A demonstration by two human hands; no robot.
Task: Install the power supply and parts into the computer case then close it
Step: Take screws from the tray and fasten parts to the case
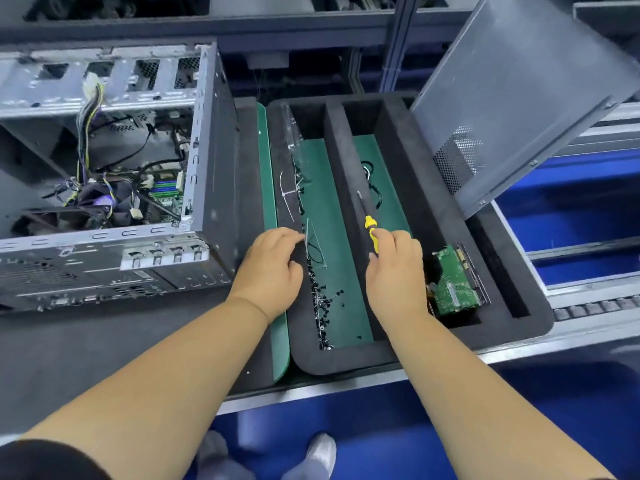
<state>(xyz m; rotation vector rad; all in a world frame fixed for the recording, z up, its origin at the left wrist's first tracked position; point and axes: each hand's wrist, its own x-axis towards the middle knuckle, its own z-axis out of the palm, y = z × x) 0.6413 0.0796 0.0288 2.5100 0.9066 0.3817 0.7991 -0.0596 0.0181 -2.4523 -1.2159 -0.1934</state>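
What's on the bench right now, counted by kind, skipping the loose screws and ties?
Computer case: 1
Side panel: 1
Foam tray: 1
Screwdriver: 1
Hard drive: 1
Total: 5

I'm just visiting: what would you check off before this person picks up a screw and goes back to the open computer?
1. Tool in hand: ok, the right hand grips the yellow-and-black screwdriver.
2. Screws within reach: ok, small black screws lie in the black foam tray beside the left hand.
3. Screw picked up: cannot tell.
4. Grey metal computer case open: ok.
5. Grey side panel off: ok, leaning in the tray.
6. Green circuit-board drive installed: not ok, in tray.
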